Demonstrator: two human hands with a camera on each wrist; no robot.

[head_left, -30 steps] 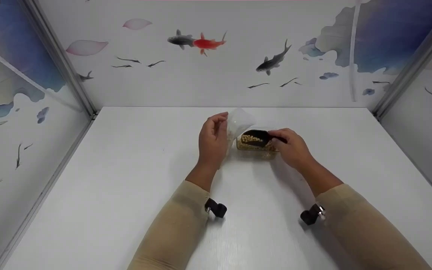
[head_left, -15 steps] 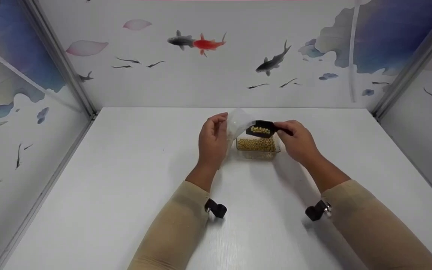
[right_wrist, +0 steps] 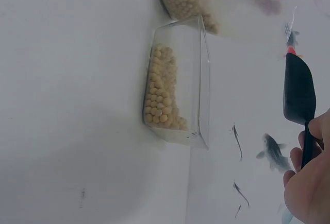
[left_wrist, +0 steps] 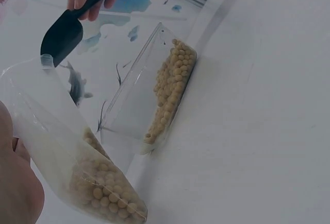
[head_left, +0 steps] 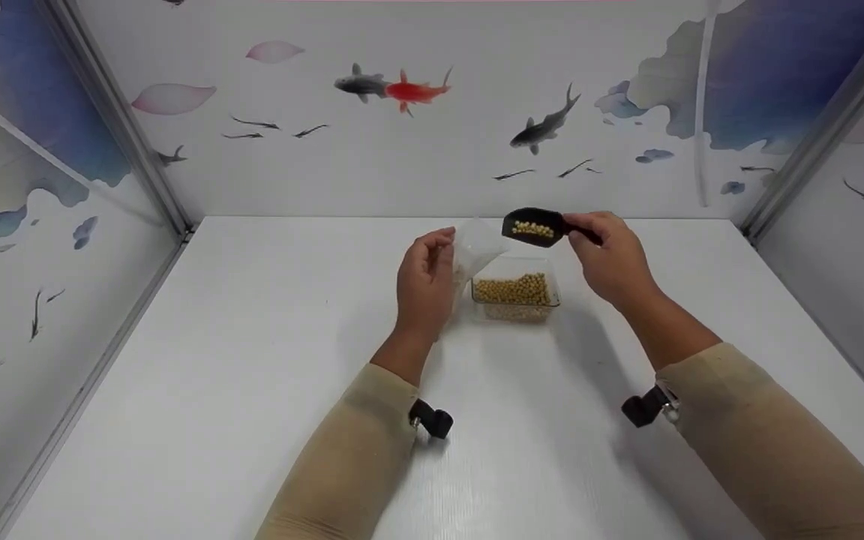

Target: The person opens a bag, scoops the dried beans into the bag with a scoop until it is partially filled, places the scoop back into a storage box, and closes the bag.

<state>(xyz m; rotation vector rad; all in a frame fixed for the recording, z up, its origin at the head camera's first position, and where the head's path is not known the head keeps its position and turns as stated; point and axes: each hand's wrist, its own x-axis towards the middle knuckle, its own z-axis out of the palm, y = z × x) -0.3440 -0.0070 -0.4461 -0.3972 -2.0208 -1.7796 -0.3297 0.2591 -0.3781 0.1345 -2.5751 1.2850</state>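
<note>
My left hand [head_left: 424, 281] grips a clear plastic bag [head_left: 475, 246] on its left side, keeping it upright with the mouth at the top. Round, pale yellow soybeans [left_wrist: 105, 190] fill the bottom of the bag, seen in the left wrist view. With my right hand [head_left: 616, 259] I hold a black scoop [left_wrist: 62, 38] by its handle. A small heap of soybeans [head_left: 532, 229] lies in the scoop, which is raised level with the bag's mouth and just right of it. Below stands a clear rectangular container [right_wrist: 202, 80], partly filled with soybeans [head_left: 511, 290].
The white table [head_left: 289, 397] carries the container, close to the bag's right side. Behind it rises a white wall panel [head_left: 447, 165] with painted fish. Metal posts [head_left: 128, 112] mark the back corners. A small black device [head_left: 432, 418] is strapped at each wrist.
My right hand has lifted the scoop with soybeans up out of the container, raising it above the rim and slightly right. My left hand and the bag have stayed in place.
</note>
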